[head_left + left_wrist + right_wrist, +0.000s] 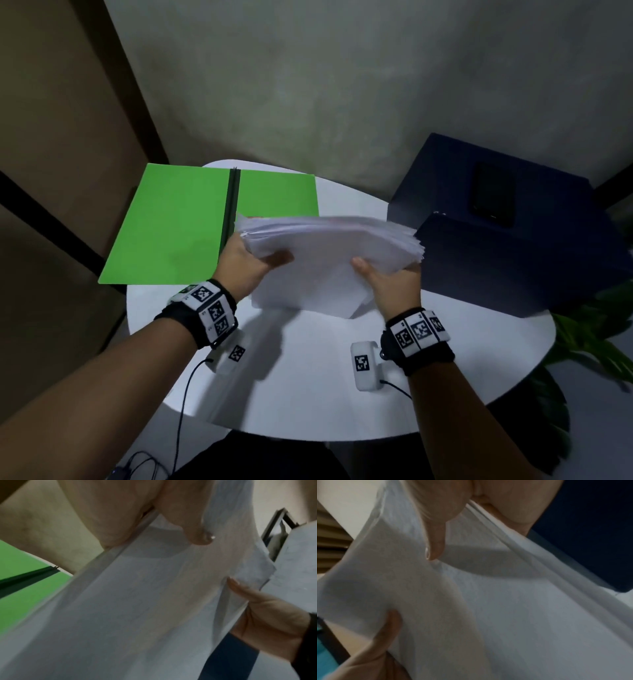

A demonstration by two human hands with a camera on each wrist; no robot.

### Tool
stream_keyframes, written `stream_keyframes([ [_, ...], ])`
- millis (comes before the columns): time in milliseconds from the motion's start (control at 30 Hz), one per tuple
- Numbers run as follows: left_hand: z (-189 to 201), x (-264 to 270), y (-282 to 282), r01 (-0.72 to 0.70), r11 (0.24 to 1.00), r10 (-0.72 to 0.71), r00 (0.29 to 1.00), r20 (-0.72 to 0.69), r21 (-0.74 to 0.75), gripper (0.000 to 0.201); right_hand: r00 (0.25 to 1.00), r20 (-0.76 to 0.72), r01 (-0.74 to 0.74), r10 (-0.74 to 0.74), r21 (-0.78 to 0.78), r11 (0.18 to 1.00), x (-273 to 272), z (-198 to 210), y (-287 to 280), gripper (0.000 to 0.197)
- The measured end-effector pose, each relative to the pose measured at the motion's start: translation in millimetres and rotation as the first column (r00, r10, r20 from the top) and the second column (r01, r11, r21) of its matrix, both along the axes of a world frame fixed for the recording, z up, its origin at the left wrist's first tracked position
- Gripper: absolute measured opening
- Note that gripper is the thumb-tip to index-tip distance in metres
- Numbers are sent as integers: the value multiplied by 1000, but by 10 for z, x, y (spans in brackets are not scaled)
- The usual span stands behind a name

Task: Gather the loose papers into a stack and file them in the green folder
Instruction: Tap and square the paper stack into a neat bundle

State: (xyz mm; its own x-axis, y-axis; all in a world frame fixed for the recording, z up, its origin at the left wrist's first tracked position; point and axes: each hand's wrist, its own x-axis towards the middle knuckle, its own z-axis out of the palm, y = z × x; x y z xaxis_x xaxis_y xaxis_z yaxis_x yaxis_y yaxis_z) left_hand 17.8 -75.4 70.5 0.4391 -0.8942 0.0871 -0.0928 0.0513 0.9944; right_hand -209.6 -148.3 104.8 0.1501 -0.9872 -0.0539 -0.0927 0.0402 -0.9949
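Observation:
A thick stack of white papers is lifted above the round white table, sagging in the middle. My left hand grips its left side, thumb on top and fingers hidden below. My right hand grips the right side the same way. The green folder lies open and flat at the table's back left, its dark spine running down the middle. In the left wrist view the papers fill the frame under my thumb. The right wrist view shows the papers beneath my thumb.
A dark blue box stands at the table's right with a black phone on top. Green plant leaves reach in at the right edge. Cables hang from my wrists over the near table edge.

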Motion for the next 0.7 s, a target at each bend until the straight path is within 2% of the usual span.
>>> stream_keyframes([
  [100,52,-44,-80,-200,979,201,979,39,-38,17,997,76,35,-33,-22,999,24,96,-31,26],
  [167,57,-38,-88,-256,963,261,964,58,-79,16,995,96,42,-38,-46,998,-11,129,-14,22],
  [233,-23,-26,-41,-166,986,166,985,56,-7,14,998,52,41,-39,-41,998,-73,52,27,21],
  [300,-142,-21,26,-22,995,16,998,54,102,49,998,23,53,-53,-18,998,-106,18,82,32],
  [367,-193,3,29,18,990,-28,997,69,138,64,993,65,106,-101,-84,991,-78,84,69,37],
  [467,-151,-7,-2,-5,995,2,999,37,102,56,969,194,196,-155,-212,957,-4,310,20,25],
  [533,-81,-32,-18,-47,997,44,998,51,56,52,969,178,221,-173,-296,929,59,433,-17,13],
  [633,-69,-63,-40,-113,993,112,993,40,29,37,957,202,265,-210,-302,916,106,458,-54,2],
  [700,-46,-80,-53,-145,989,145,989,18,4,35,954,207,272,-216,-299,915,130,462,-58,6],
])
